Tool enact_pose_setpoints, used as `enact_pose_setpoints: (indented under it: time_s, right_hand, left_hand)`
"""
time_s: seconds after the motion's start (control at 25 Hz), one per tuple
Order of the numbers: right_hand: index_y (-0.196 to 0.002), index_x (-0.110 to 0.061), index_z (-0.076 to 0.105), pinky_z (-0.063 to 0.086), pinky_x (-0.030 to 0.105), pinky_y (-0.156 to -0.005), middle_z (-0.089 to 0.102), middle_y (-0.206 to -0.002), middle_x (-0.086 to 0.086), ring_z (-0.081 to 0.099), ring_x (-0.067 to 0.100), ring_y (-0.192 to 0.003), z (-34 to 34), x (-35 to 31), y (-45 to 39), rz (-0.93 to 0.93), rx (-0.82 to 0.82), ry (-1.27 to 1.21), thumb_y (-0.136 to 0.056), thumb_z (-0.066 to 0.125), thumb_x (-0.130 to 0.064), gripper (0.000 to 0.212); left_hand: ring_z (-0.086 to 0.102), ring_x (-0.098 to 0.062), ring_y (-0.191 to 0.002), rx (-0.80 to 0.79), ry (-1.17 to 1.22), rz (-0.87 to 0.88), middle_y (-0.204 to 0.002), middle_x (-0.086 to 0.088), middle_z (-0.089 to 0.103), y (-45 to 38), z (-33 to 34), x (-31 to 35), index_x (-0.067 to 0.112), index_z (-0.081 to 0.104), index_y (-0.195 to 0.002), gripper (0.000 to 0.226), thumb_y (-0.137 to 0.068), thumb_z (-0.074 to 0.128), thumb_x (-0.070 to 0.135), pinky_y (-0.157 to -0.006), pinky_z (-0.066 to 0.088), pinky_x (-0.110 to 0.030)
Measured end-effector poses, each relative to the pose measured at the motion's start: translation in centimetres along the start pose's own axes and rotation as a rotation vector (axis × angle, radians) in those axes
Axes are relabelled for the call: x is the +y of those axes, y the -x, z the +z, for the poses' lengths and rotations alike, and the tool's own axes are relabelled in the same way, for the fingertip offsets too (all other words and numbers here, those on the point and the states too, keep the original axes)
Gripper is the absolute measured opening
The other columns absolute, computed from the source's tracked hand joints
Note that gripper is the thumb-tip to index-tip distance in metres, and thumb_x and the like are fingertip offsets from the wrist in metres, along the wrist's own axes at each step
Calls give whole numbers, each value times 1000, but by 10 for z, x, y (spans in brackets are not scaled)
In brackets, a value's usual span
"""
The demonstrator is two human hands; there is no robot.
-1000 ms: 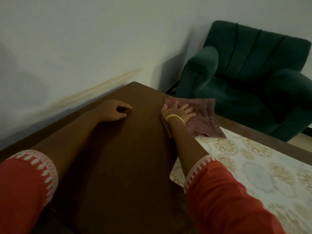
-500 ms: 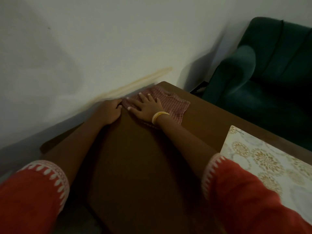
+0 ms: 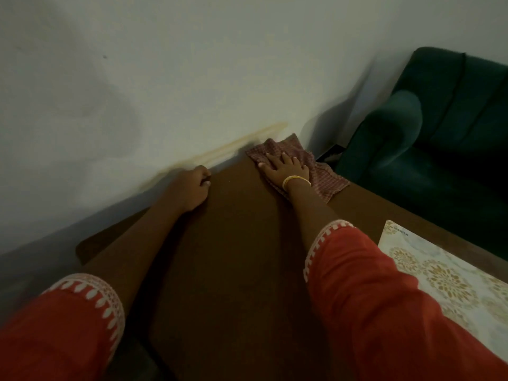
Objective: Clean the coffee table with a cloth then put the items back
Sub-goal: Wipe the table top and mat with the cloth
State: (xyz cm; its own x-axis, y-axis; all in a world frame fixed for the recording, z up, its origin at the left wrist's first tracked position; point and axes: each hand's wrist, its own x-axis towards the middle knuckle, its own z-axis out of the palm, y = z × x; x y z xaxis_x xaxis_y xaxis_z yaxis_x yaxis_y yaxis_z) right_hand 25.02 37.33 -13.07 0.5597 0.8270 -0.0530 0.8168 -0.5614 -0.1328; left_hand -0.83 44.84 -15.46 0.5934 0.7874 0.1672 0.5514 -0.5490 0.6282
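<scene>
Dim light falls on a pale wall (image 3: 165, 78) that fills the upper left of the frame, marked by a yellowish streak (image 3: 233, 149) just above the far rim of the dark brown tabletop (image 3: 233, 270). At left centre the left hand (image 3: 189, 188) rests on that far rim right against the wall, fingers curled under with nothing visibly held, though whether they hook over the edge cannot be told. It looks like a brace, and keeping it planted there should steady the reach. Right of it, at upper centre, the right hand (image 3: 286, 169) lies flat with fingers spread on the cloth (image 3: 316, 171), a reddish checked rag that sits on the far corner of the tabletop, one part bunched up against the wall and another reaching the right-hand rim. The wiping step seems to be under way at this corner; to do it well the palm should keep even pressure so the cloth slides instead of rolling, and strokes should run along the wall edge and then draw back toward the near side, so dust is not pushed into the gap. Bare wood between the two forearms gives open room for such pulls. Further right, a green armchair (image 3: 439, 147) stands close beside the corner, so a sweep past that rim could drop the cloth off. At lower right a flowered mat (image 3: 439, 284) lies on the tabletop, its edge bounding the free area; the wood under it presumably needs wiping too.
</scene>
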Motion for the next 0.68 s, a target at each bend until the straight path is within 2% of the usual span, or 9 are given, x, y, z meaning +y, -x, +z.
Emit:
enact_pose_setpoints:
  time_s: [0.08,0.2,0.32,0.4,0.48,0.56,0.68]
  right_hand:
    - [-148,-51,12,2,59,-116,4,-163,2,3,36,-148,4,-9,22,-46,-21,26,-87,19,-76,66]
    - [-145,-56,13,2,60,-115,3,-163,0,3,35,-149,6,-17,84,-272,-46,66,-89,21,-74,59]
    - [-144,-59,8,0,58,-115,1,-163,-3,1,30,-149,8,5,167,-533,-44,119,-91,22,-71,56]
    - [-142,-62,5,-1,53,-116,4,-163,-6,2,25,-149,10,35,202,-620,-35,110,-88,21,-74,57]
    - [-144,-59,10,1,51,-117,8,-162,-7,6,24,-149,2,73,196,-527,-21,99,-83,16,-80,64]
    - [-147,-50,14,2,50,-120,11,-162,-2,10,27,-149,-9,119,169,-327,13,122,-86,15,-78,67]
    - [-148,-48,15,5,54,-120,14,-162,0,13,28,-148,-19,205,139,-45,50,149,-87,13,-76,68]
  left_hand:
    - [55,-32,-117,-7,-27,74,-130,-14,58,7,-2,8,14,53,-127,31,-97,49,20,-97,43,-39]
    - [60,-33,-106,3,-176,271,-117,-14,64,17,-9,21,17,62,-119,32,-91,50,26,-90,48,-42]
    - [61,-34,-109,-10,-357,346,-123,-12,64,22,-9,32,17,63,-119,35,-92,43,24,-91,48,-44]
    - [60,-31,-112,-7,-469,371,-129,-8,62,25,-5,44,19,62,-121,32,-95,44,19,-92,48,-42]
    - [54,-26,-123,-90,-449,432,-139,-4,54,31,7,67,20,58,-126,33,-95,48,22,-99,45,-41]
    - [42,-21,-135,-244,-349,456,-151,1,40,40,25,98,26,50,-135,40,-96,49,34,-109,37,-43]
    - [19,-17,-146,-425,-368,443,-159,8,18,51,61,132,41,31,-144,52,-95,39,53,-116,14,-55]
